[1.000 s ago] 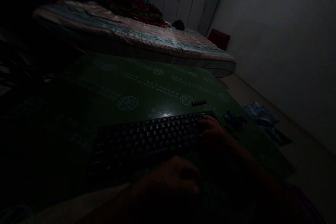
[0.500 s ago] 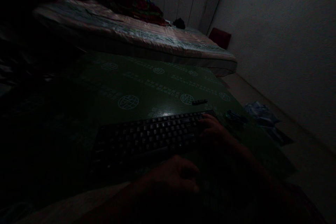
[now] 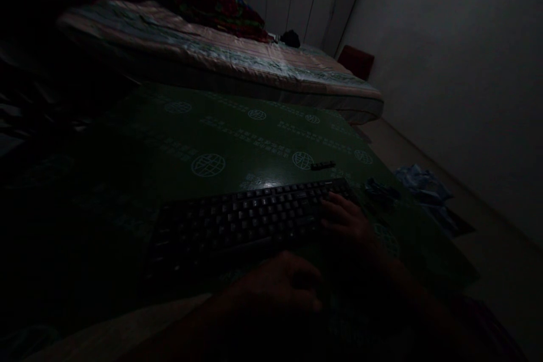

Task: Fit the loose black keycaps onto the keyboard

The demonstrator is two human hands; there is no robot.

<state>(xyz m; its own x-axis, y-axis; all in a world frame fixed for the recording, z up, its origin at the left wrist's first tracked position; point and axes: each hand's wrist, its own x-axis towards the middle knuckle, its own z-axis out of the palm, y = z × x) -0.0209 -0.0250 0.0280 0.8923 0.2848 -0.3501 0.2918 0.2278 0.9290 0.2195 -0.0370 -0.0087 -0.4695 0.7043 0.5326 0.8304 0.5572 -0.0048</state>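
Observation:
A black keyboard [image 3: 250, 220] lies at a slant on a dark green table. My right hand [image 3: 348, 220] rests over the keys at its right end, fingers stretched out side by side. Just in front of the keyboard's near edge is my left hand [image 3: 282, 280], with its fingers curled in; deep shadow hides whatever may be inside them. Beyond the keyboard lies a small dark strip-like piece [image 3: 323, 165]. To the right of the keyboard sits a dark crumpled item [image 3: 380, 189], too dim to name.
The green table [image 3: 237, 141] carries printed globe marks. Past its far edge stands a mattress [image 3: 254, 68] with a colourful blanket [image 3: 216, 5] on it. Pale crumpled cloth or plastic [image 3: 422, 184] lies on the floor at right, near the wall [image 3: 458, 56].
My right hand has shifted slightly towards me over the keyboard's right end, and its fingers now lie flatter. The left hand and the keyboard look unmoved.

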